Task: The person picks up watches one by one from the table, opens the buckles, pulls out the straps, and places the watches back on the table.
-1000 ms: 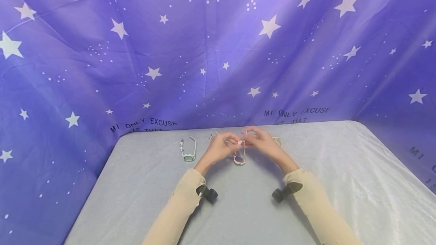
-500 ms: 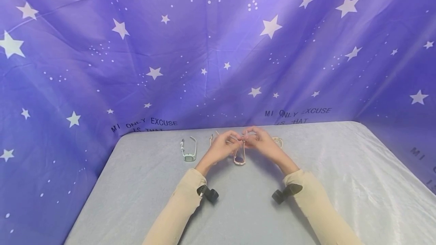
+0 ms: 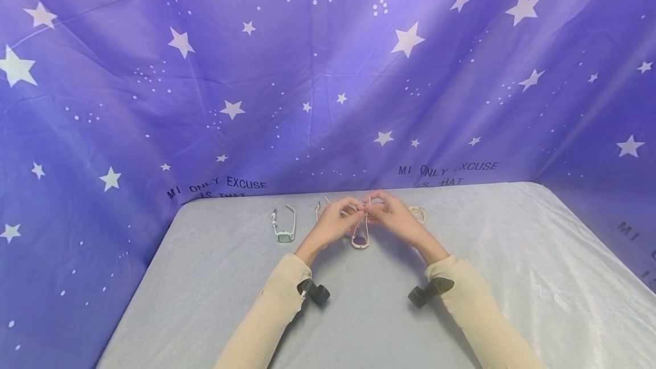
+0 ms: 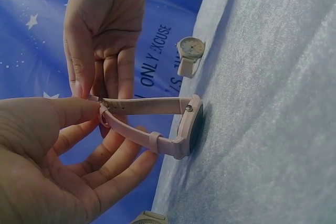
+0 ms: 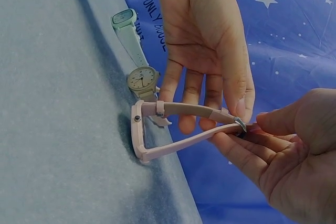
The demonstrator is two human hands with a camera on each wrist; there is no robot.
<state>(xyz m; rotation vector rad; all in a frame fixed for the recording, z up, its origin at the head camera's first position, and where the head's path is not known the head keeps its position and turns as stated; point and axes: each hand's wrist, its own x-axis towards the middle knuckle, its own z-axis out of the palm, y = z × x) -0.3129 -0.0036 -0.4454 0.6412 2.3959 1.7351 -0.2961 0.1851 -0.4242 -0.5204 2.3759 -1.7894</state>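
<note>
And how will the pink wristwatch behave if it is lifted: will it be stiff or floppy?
The pink wristwatch may flex rather than flop, since its strap arches smoothly between case and buckle. It could hang case-down, as the case looks bulkier than the slim strap.

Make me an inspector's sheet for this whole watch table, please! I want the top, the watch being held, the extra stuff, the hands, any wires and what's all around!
Surface: table has a pale grey covering with soft creases.
Job's things: pink watch has its case down at the table, strap ends raised and meeting at the buckle; whether it is fastened, I can't tell.
Clutter: mint watch, beige watch and cream watch lie toward the far edge.
Grippers: left hand and right hand both pinch the pink strap near the buckle.
Cables: nothing seen.
Surroundings: purple-blue backdrop with white stars and black lettering.
</note>
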